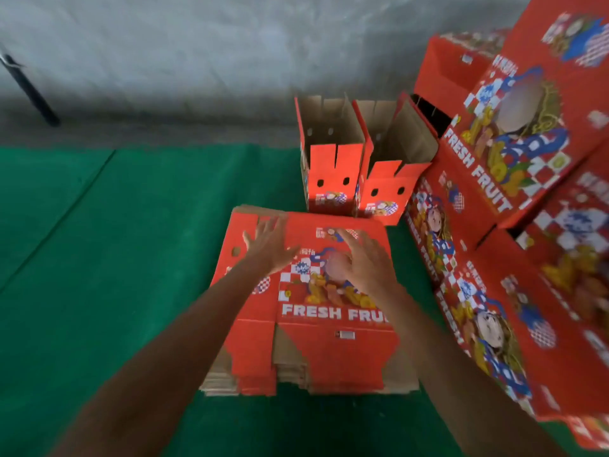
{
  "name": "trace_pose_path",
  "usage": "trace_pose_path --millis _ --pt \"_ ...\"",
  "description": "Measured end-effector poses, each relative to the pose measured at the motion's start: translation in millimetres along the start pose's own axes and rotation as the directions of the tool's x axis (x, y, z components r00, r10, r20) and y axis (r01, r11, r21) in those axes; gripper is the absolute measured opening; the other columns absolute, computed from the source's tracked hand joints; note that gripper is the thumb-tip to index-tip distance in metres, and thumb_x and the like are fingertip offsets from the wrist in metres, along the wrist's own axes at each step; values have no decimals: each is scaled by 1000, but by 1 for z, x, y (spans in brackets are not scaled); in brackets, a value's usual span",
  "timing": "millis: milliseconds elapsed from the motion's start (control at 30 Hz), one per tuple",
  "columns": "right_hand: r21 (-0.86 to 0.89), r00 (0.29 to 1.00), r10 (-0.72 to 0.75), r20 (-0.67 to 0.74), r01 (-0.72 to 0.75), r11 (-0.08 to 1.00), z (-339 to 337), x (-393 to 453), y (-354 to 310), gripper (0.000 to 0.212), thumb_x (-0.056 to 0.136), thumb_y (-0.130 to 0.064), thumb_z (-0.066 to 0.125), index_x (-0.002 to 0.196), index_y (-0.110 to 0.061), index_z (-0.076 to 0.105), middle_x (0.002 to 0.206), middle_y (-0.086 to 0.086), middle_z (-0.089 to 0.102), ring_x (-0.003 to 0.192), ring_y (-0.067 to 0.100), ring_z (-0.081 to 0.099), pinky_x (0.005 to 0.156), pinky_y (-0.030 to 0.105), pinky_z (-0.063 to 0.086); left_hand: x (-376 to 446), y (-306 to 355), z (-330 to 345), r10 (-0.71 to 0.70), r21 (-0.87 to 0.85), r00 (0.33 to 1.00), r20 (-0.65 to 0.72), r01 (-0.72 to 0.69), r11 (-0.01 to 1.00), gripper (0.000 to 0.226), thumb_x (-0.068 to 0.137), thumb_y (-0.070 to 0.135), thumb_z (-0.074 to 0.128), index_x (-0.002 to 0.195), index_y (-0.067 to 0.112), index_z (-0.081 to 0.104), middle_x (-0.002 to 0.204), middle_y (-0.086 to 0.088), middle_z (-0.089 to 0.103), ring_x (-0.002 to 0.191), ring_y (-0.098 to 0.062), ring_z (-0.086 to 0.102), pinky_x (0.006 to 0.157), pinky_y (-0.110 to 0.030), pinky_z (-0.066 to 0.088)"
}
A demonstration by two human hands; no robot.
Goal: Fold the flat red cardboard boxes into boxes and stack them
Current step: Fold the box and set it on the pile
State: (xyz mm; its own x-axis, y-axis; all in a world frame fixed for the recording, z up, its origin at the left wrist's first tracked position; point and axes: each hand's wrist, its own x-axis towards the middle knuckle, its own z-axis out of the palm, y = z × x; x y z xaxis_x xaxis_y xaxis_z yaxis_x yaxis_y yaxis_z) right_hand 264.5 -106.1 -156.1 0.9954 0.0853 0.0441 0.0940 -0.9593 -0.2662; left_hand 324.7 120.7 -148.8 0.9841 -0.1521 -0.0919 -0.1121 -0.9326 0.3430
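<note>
Both hands are released, gripping nothing: the left hand (268,244) and right hand (364,260) spread flat over the pile of flat boxes (306,311) on the green mat (115,242). At 12 o'clock stand 2 open boxes (359,179); at 3 o'clock, stacked boxes (514,225).

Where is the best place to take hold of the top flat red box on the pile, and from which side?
Probably by its far edge, from above. The top flat box lies flush on the pile, so only its edges offer a grip. Both the left hand and the right hand are spread open over its far half.
</note>
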Motion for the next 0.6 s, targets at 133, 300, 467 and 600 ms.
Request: trace_pose_path --millis 133,300,467,600 --pt "-16 964 221 151 -221 975 24 -93 13 81 97 -68 47 162 -27 21 164 20 26 151 38 27 119 49 32 -91 -17 17 -123 116 988 95 112 987 109 83 80 58 163 26 7 173 -5 -2 158 -36 -3 114 -77 -1" --pt "205 898 392 199 -429 880 38 -164 16 97 94 -67 54 159 -8 16 161 20 27 148 39 32 115 55 38 -162 -25 23 -227 137 960 161 206 969 135 70 92 58 162 24 -14 170 -10 -22 154 -43 -19 111 -82 -5" --pt "408 864 474 167 -498 765 49 -217 11 68 97 -51 61 146 -8 41 145 15 49 133 33 50 109 53 46 -215 -36 44 -223 204 967 122 196 959 131 73 97 42 162 19 -15 167 -12 -27 152 -44 -24 111 -79 -11" --pt "581 817 543 194 -542 608 57 -251 11 44 102 -35 59 138 -10 53 133 9 62 118 28 63 96 43 53 -245 -33 55 -218 220 972 86 195 956 115 85 92 20 163 12 -5 169 -15 -18 155 -45 -11 115 -79 1"
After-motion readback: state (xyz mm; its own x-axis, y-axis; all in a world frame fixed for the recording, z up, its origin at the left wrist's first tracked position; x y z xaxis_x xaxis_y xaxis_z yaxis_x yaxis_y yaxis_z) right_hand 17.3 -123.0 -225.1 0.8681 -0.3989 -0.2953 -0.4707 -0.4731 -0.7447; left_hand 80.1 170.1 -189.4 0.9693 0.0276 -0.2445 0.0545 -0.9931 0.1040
